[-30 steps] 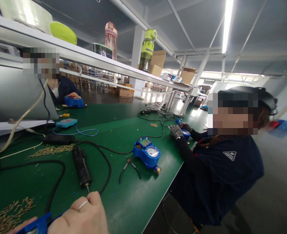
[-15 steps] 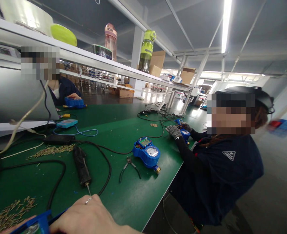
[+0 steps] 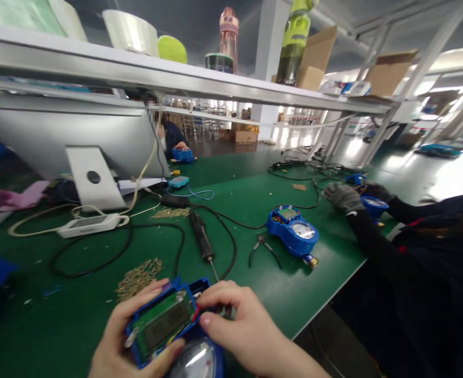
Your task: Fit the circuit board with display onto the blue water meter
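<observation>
While the left hand (image 3: 115,341) clamps the blue meter (image 3: 166,324) between thumb and fingers, the right hand (image 3: 244,325) curls fingers at its side, grip unclear.

A single view from a camera on my head, facing forward and down across the green bench (image 3: 66,320). My left hand (image 3: 117,336) and right hand (image 3: 243,325) are closest to the lens, low in the middle. From the bottom, right of centre, one bench edge slants up and away to the right. A raised shelf (image 3: 255,88) crosses the upper part, farther off than my hands.
</observation>
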A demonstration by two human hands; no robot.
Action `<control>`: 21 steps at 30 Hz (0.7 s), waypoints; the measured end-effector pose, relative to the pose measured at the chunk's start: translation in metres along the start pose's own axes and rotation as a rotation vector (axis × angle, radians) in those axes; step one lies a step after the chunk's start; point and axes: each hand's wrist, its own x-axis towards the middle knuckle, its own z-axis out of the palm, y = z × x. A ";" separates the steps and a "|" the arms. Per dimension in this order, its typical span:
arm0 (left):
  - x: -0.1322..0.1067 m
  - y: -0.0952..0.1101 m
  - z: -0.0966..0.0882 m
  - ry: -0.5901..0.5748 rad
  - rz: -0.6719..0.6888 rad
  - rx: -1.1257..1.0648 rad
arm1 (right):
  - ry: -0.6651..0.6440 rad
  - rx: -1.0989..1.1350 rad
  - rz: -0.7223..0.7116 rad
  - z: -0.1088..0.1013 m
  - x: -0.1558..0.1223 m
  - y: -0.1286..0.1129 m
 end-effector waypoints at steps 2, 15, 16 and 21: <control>0.000 0.004 -0.004 -0.030 -0.028 0.019 | -0.053 0.075 0.075 0.000 -0.001 0.000; -0.002 0.008 -0.003 -0.001 -0.031 -0.111 | -0.087 0.477 0.212 0.008 -0.002 0.000; -0.003 0.010 -0.003 -0.004 -0.040 -0.127 | -0.078 0.459 0.220 0.009 -0.002 0.001; -0.001 0.010 -0.005 -0.024 -0.075 -0.185 | 0.064 0.196 0.026 0.013 -0.008 0.004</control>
